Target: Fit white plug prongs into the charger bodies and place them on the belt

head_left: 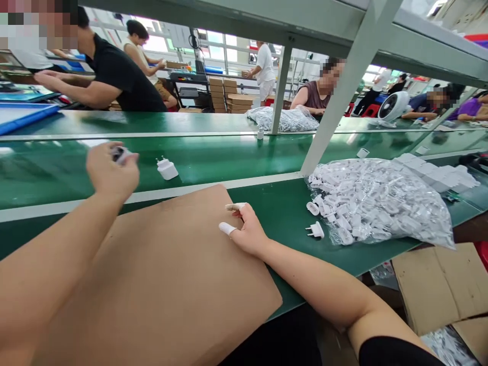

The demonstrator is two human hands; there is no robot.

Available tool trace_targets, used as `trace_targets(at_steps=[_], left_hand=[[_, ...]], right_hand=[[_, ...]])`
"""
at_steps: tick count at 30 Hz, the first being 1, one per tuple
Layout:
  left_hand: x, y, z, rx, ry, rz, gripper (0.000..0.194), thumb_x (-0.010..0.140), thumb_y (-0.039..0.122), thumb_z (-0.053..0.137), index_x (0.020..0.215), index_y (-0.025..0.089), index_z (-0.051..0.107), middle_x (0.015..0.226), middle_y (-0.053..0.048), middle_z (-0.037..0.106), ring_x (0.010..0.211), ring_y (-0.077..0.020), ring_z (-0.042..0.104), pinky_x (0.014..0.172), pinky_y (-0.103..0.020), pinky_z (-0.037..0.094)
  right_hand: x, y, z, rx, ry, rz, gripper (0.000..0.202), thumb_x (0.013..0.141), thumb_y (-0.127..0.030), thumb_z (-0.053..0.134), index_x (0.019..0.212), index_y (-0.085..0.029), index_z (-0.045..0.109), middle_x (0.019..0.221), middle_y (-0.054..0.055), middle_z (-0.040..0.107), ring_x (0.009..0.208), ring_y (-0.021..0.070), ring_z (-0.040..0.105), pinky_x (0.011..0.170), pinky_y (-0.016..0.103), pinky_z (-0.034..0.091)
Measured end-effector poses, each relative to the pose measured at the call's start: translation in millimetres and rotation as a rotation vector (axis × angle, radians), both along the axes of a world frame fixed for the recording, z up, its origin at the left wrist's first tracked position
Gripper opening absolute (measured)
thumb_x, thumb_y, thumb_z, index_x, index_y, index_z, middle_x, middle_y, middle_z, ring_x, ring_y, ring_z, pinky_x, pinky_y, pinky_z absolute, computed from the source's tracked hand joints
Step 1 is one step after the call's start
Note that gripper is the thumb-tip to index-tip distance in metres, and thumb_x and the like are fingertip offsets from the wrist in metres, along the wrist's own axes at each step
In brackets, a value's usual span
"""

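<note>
My left hand (111, 173) is raised over the green conveyor belt, its fingers closed around a small white charger housing (121, 155) with a dark inner side; motion blurs it a little. To its right, a white plug charger (168, 170) lies on the belt with its two pins up. My right hand (249, 231) hovers at or rests on the right edge of a brown cardboard sheet (179, 274). White covers sit on its thumb and a fingertip, the fingers are apart, and nothing is between them. A white plug piece with two pins (315, 230) lies farther right.
A clear bag of white plug parts (381, 203) spreads over the right of the bench, beside a slanted metal post (343, 96). Another bag (282, 119) lies across the belt, near a white fan (392, 108). Several co-workers sit or stand beyond. Cardboard boxes (438, 284) are at lower right.
</note>
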State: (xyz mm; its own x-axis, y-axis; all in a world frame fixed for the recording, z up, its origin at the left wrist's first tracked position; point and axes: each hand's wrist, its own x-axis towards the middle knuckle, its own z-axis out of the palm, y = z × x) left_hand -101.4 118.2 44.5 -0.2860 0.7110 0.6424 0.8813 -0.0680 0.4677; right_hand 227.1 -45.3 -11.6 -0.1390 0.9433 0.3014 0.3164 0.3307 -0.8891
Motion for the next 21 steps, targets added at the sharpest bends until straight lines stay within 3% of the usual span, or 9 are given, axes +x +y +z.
trace_targets(at_steps=[2,4,6,8,11,15,18,21], left_hand=[[47.8,-31.6,9.6,-0.058,-0.011,-0.223,0.045,0.088,0.037,0.063,0.127,0.017,0.066,0.122,-0.004,0.068,0.113,-0.0295,0.065,0.107,-0.048,0.052],[91.1,-69.3,12.2,-0.17,-0.03,-0.502,0.041,0.091,0.044,0.062,0.124,0.022,0.069,0.117,-0.003,0.071,0.106,-0.0268,0.068,0.101,-0.043,0.055],[122.3,-103.9,6.9,-0.251,-0.018,-0.707,0.04,0.092,0.045,0.061,0.126,0.025,0.069,0.121,-0.005,0.072,0.11,-0.0272,0.067,0.1,-0.04,0.055],[139.3,-128.1,-4.6,-0.308,-0.031,-0.833,0.039,0.093,0.045,0.061,0.126,0.026,0.068,0.127,-0.006,0.07,0.115,-0.0271,0.066,0.1,-0.039,0.054],[144.7,-142.2,-26.5,-0.396,-0.16,-0.888,0.046,0.088,0.046,0.067,0.128,0.024,0.065,0.127,-0.007,0.069,0.114,-0.0266,0.067,0.098,-0.039,0.055],[141.1,-137.5,-46.7,-0.482,-0.272,-0.882,0.058,0.077,0.051,0.076,0.127,0.022,0.065,0.127,-0.01,0.067,0.116,-0.0297,0.065,0.1,-0.043,0.055],[140.2,-133.5,-48.3,-0.505,-0.278,-0.882,0.059,0.073,0.05,0.077,0.123,0.02,0.066,0.125,-0.011,0.067,0.118,-0.0321,0.063,0.1,-0.045,0.053],[140.2,-133.1,-46.1,-0.537,-0.294,-0.903,0.041,0.077,0.043,0.071,0.111,0.02,0.07,0.112,-0.01,0.071,0.108,-0.0304,0.065,0.095,-0.043,0.054]], right_hand=[[11.1,3.4,8.6,0.04,-0.091,-0.025,0.033,0.088,-0.03,0.07,0.12,-0.023,0.064,0.121,0.008,0.064,0.112,0.023,0.061,0.101,0.041,0.054],[32.1,7.0,22.7,0.112,-0.302,-0.095,0.026,0.09,-0.026,0.066,0.116,-0.023,0.067,0.114,0.008,0.067,0.111,0.0265,0.06,0.099,0.044,0.053],[61.5,9.3,38.6,0.179,-0.59,-0.238,0.033,0.086,-0.02,0.067,0.118,-0.022,0.068,0.112,0.012,0.066,0.112,0.0325,0.057,0.097,0.049,0.05],[95.4,8.8,51.8,0.193,-0.855,-0.405,0.044,0.079,-0.016,0.072,0.122,-0.019,0.068,0.117,0.018,0.064,0.112,0.0364,0.055,0.093,0.05,0.049],[142.3,0.9,61.5,0.07,-1.153,-0.596,0.039,0.078,-0.019,0.072,0.117,-0.018,0.068,0.118,0.02,0.065,0.113,0.0388,0.056,0.093,0.053,0.047],[176.7,-12.5,64.0,-0.264,-1.287,-0.625,0.033,0.077,-0.006,0.063,0.108,-0.016,0.069,0.113,0.019,0.07,0.106,0.0369,0.062,0.084,0.048,0.049],[171.0,-11.8,66.2,-0.165,-1.164,-0.577,0.031,0.075,-0.003,0.058,0.099,-0.018,0.071,0.11,0.015,0.071,0.105,0.0328,0.063,0.082,0.043,0.05],[137.2,-1.5,70.1,-0.004,-0.861,-0.452,0.019,0.076,-0.009,0.063,0.089,-0.02,0.07,0.099,0.009,0.072,0.1,0.0275,0.066,0.088,0.042,0.052]])
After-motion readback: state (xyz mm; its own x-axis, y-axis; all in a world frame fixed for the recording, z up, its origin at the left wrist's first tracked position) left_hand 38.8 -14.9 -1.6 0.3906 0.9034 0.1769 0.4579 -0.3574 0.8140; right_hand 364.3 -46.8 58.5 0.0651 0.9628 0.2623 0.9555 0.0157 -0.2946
